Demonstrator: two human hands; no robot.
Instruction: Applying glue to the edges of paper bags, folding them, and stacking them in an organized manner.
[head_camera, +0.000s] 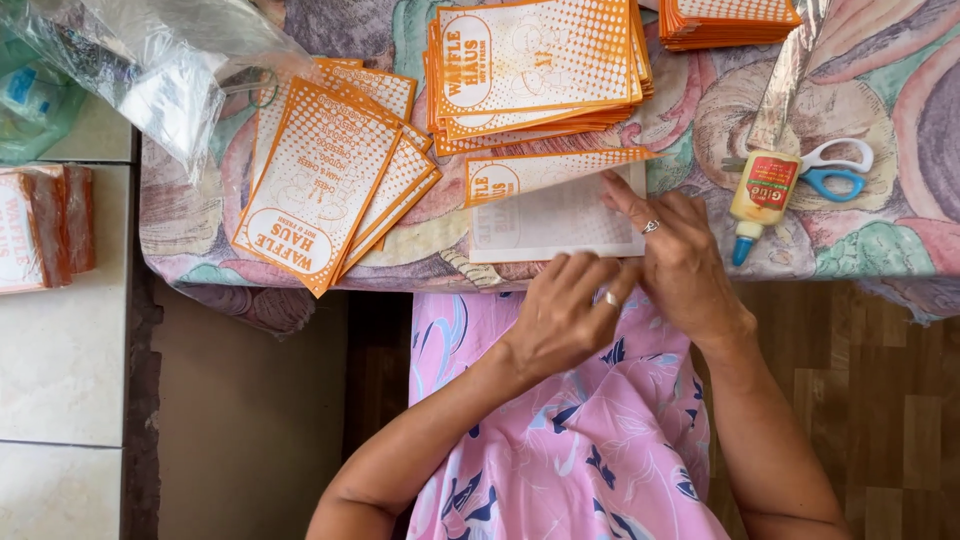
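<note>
Flat on the table (880, 250) near its front edge: a paper sleeve (555, 205), long axis running left to right, pale blank side up, orange dotted flap folded along the top and tapering toward the right. Right hand (680, 255) pressing down on the sleeve's right end, fingers (622, 195) held together and stretched flat toward the flap. Left hand (560, 315) just below the sleeve's lower edge, fingers curled loosely inward, tips against the right hand; whether pinching the paper, cannot tell.

Further back, a fanned pile of orange sleeves (330, 170) tilted on the diagonal, a squarer stack (535, 65) behind the work, a third stack (725, 20) cut off by the top edge. Right of the hands, a glue bottle (760, 195) lying nozzle-down toward the front edge, scissors (835, 168) just beside it, blades hidden under a strip of clear film.

Upper left: a clear plastic bag (150, 60), contents hard to make out. Far left, wrapped bundles (45, 225) on a tiled surface, partly cropped.
</note>
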